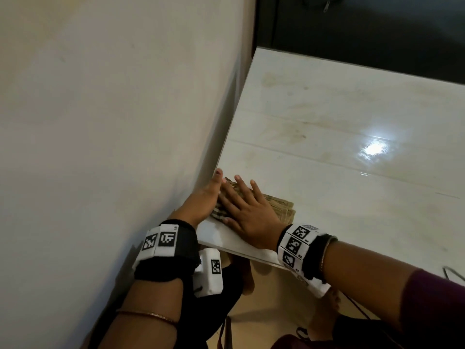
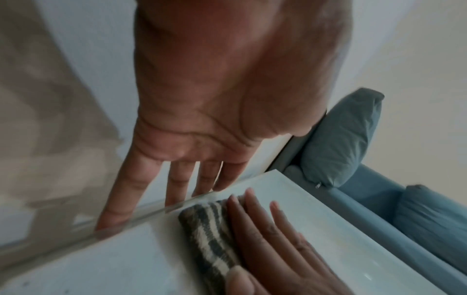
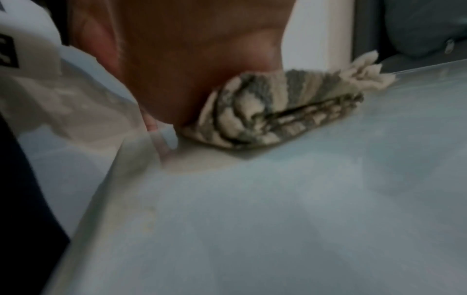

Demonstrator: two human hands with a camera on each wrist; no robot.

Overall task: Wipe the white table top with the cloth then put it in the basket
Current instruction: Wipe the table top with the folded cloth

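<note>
A folded striped beige-and-grey cloth point(image 1: 279, 205) lies at the near left corner of the white glossy table top point(image 1: 339, 137). My right hand point(image 1: 247, 210) lies flat on the cloth with fingers straight and spread, pressing it down. In the right wrist view the cloth point(image 3: 285, 113) shows folded under the palm. My left hand point(image 1: 205, 197) is open with straight fingers, held beside the table's left edge against the wall, just left of the cloth point(image 2: 209, 235). The left hand point(image 2: 202, 123) holds nothing. No basket is in view.
A cream wall point(image 1: 113, 109) runs close along the table's left edge. A blue-grey sofa with cushions point(image 2: 353, 139) stands past the far edge. The table shows faint brownish smears point(image 1: 294, 134) and a light glare point(image 1: 375, 149). Floor and my legs are below the near edge.
</note>
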